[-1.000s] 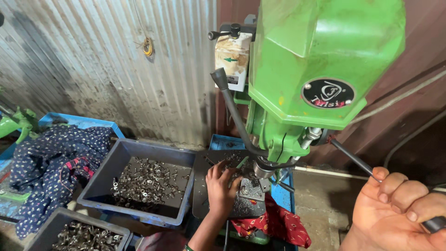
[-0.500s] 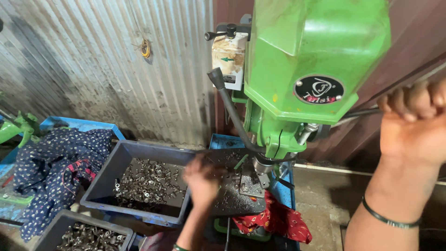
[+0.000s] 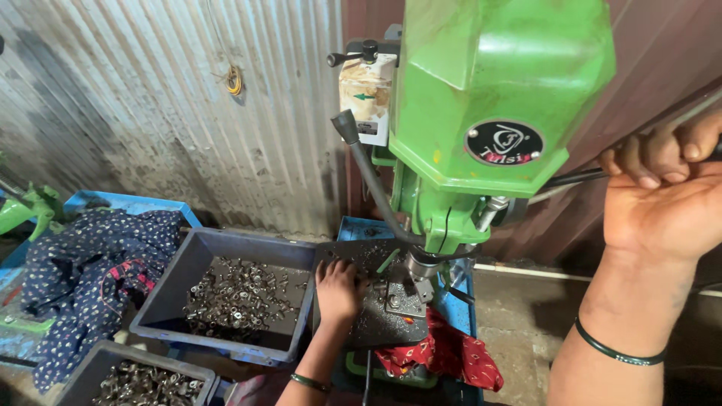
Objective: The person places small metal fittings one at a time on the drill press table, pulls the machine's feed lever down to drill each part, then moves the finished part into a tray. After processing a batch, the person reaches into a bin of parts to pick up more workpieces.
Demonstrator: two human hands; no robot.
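Two hands are at work on the green bench drill press (image 3: 496,113), which serves as the reference for all positions below. The right hand (image 3: 662,195) is to the right of the drill head, at head height, fingers curled shut around the dark feed lever (image 3: 579,177) that runs out from the side of the machine. The left hand (image 3: 337,289) is below and left of the spindle, resting palm-down on the drill table (image 3: 376,323), fingers bent over something small; whether it pinches a part or only steadies it cannot be told.

Small metal parts lie scattered on the table beside the left hand, and a clamped fixture block (image 3: 406,297) sits directly under the spindle. Judged from their look, the parts are rigid, light and probably oily, so likely to slip; a fingertip pinch on the sides, clear of the bit, seems the sound hold. The lever is stiff steel and best taken near its outer end.

Left of the machine stands a grey bin (image 3: 177,289) of the same parts, with a second bin (image 3: 113,380) further left and lower. A dark patterned cloth (image 3: 90,263) lies beyond, and a red cloth (image 3: 444,353) hangs beneath the table.
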